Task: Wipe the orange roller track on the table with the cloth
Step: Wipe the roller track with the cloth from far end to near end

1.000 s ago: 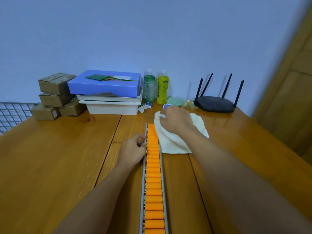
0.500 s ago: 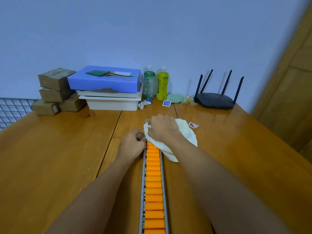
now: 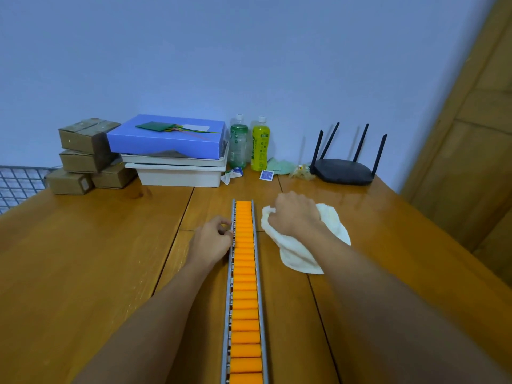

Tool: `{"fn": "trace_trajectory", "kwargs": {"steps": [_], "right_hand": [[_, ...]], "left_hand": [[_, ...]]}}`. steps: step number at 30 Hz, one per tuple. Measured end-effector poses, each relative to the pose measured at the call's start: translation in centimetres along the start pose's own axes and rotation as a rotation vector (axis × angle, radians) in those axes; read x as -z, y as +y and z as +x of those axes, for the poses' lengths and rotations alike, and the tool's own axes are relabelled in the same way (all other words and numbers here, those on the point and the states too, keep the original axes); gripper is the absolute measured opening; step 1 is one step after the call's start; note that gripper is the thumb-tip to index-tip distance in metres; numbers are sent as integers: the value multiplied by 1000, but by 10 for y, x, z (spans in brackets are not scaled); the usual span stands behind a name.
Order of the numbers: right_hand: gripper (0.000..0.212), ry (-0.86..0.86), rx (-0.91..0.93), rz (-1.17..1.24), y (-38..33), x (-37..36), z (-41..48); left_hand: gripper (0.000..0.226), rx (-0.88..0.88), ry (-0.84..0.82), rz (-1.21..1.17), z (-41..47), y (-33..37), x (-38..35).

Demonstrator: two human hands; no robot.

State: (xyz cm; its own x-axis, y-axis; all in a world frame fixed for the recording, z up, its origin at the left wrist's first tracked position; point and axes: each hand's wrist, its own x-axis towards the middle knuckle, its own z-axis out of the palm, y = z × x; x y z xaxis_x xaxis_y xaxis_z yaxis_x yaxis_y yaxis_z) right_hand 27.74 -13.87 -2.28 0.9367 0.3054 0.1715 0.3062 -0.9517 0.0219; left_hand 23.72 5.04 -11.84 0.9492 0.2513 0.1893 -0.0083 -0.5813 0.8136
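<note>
The orange roller track (image 3: 243, 273) lies lengthwise on the wooden worktop (image 3: 83, 259), running from the near edge of view to a far end short of the clutter at the wall; its orange rollers sit between two grey metal rails. The white cloth (image 3: 300, 257) lies bunched on the worktop just beside the right rail, near the track's far end, with a narrow gap between cloth and rail. The right hand (image 3: 296, 214) rests on top of the cloth with fingers curled into it, gripping the fabric. The left hand (image 3: 212, 239) sits against the left rail, directly across the track from the cloth; its curled fingers and thumb touch the rail, but whether they pinch it cannot be determined. Along the wall stand stacked cardboard boxes (image 3: 83, 156), a blue box (image 3: 166, 139) on white trays (image 3: 177, 173), a green bottle (image 3: 238, 145), a yellow bottle (image 3: 260, 145) and a black router (image 3: 345, 170).
</note>
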Motion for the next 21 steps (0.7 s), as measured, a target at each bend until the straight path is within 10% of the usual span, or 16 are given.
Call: {"fn": "trace_trajectory", "kwargs": {"steps": [21], "right_hand": [[28, 55, 186, -65, -69, -8, -28]], "left_hand": [[30, 16, 3, -27, -2, 1, 3]]}}
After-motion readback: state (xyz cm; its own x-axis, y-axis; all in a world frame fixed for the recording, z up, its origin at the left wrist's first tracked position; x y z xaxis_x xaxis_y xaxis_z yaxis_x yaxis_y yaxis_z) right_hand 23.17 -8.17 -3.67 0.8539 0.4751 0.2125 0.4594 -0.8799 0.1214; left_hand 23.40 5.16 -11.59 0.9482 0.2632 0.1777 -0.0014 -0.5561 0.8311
